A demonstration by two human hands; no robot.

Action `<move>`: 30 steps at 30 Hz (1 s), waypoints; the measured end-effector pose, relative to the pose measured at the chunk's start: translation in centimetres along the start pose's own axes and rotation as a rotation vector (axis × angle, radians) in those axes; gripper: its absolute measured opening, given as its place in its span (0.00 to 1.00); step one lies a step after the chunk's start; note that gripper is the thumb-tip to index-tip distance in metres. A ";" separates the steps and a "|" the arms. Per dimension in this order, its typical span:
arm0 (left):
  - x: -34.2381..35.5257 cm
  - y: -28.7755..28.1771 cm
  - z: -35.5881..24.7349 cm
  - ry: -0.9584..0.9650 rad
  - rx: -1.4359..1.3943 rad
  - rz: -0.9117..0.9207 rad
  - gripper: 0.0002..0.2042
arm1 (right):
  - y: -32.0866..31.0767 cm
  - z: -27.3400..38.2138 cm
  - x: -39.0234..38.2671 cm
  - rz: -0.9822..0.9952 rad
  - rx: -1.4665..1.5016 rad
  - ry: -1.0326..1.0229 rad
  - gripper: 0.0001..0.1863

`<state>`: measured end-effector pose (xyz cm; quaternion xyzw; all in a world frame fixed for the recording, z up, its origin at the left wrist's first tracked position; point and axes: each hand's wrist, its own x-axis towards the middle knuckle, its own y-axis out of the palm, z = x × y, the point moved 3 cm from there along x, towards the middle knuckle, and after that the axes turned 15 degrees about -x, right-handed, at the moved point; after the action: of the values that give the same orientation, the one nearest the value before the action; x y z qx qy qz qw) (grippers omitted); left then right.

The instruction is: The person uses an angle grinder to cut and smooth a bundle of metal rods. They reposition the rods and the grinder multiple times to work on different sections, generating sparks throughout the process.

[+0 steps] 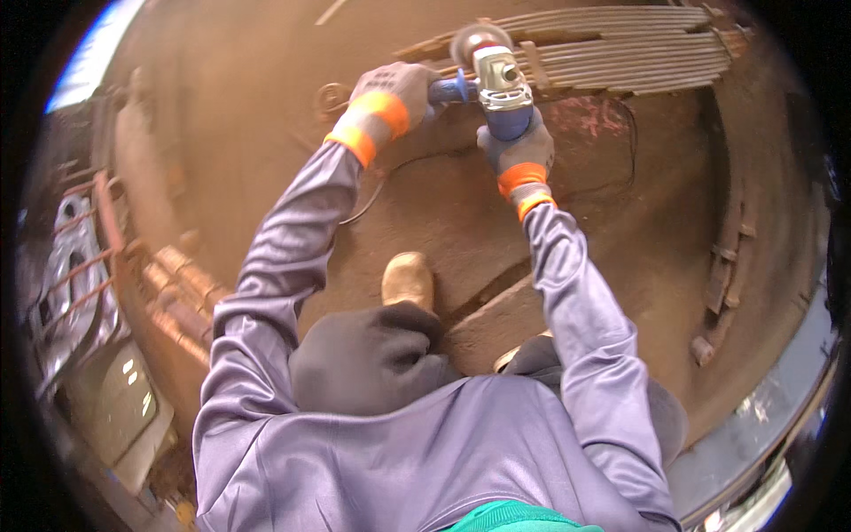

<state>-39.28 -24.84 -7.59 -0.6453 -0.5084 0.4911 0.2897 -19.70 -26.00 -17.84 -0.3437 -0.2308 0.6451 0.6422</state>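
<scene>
Both gloved hands grip the angle grinder (498, 84): left hand (396, 91) on its side handle, right hand (516, 146) around its body, disc on the leaf springs (620, 53).

Angle grinder (501, 84): silver-grey head, blue body and blue side handle. Left hand (394, 89) and right hand (517, 146): grey gloves with bright orange cuff bands. Sleeves (567, 293): pale lilac-grey, slight sheen. Leaf springs (620, 53): rusty brown, striped in layers. Floor (443, 213): dusty brown, one reddish patch. Shoe (408, 279): tan. Trousers (368, 355): dark grey.
</scene>
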 end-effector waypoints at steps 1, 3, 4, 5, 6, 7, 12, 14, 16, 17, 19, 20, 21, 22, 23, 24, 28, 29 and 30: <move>0.0 -1.4 -0.1 -0.053 0.065 0.070 0.12 | 1.8 0.3 -0.8 0.057 0.158 0.066 0.23; 0.2 -3.0 1.2 -0.027 0.232 0.109 0.12 | 5.0 1.4 -2.8 0.107 0.357 0.158 0.23; 0.0 -3.1 0.9 -0.010 0.299 0.142 0.12 | 5.1 2.2 -3.6 0.121 0.484 0.209 0.23; 0.3 -3.6 0.7 -0.049 0.347 0.154 0.13 | 5.4 3.4 -4.6 0.139 0.611 0.263 0.23; 0.5 -4.4 -0.7 -0.082 0.396 0.164 0.13 | 5.5 4.2 -5.3 0.153 0.738 0.321 0.23; 1.0 -4.6 -2.6 -0.089 0.434 0.175 0.14 | 6.9 3.1 -4.4 0.078 0.798 0.261 0.23; -0.1 -4.9 -5.4 -0.132 0.553 0.177 0.11 | 6.7 3.8 -5.3 0.143 1.030 0.315 0.22; 0.3 -5.2 -8.7 -0.065 0.595 0.187 0.10 | 8.5 1.4 -3.9 -0.013 1.023 0.258 0.22; -1.2 -6.2 -9.3 -0.091 0.587 0.192 0.10 | 6.6 4.0 -6.4 0.009 1.076 0.271 0.24; -1.5 -6.6 -10.3 -0.082 0.606 0.189 0.11 | 5.8 4.5 -6.7 -0.011 1.097 0.262 0.24; -3.3 -8.5 -12.0 0.051 0.598 0.058 0.13 | 3.9 6.4 -6.5 0.092 1.149 0.299 0.22; -4.8 -9.6 -12.7 0.175 0.570 -0.064 0.15 | 3.6 7.0 -5.7 -0.013 1.202 0.206 0.21; -6.8 -11.0 -13.6 0.273 0.538 -0.198 0.16 | 2.6 7.9 -5.1 -0.015 1.165 0.158 0.21; -8.9 -11.9 -14.2 0.372 0.498 -0.330 0.17 | 1.6 8.4 -4.2 -0.018 1.118 0.111 0.21; -11.1 -13.3 -14.9 0.448 0.473 -0.419 0.17 | 1.4 8.5 -3.0 0.051 1.175 0.115 0.21; -13.0 -14.3 -15.2 0.532 0.435 -0.511 0.16 | 1.5 8.6 -1.9 0.111 1.217 0.121 0.22; -22.4 -12.7 -13.0 0.295 0.266 -0.413 0.12 | -1.5 9.7 -1.5 0.046 1.098 0.126 0.22; -24.2 -10.7 -11.7 0.192 0.219 -0.316 0.11 | -1.6 9.2 -0.5 -0.042 1.113 0.036 0.22; -26.0 -9.6 -10.6 0.109 0.176 -0.129 0.11 | -2.0 9.5 0.0 -0.055 1.119 0.004 0.23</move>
<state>-32.99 -44.90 13.31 -0.6088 -0.4874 0.4785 0.4035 -25.34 -24.46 -10.12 0.0546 0.1389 0.6515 0.7439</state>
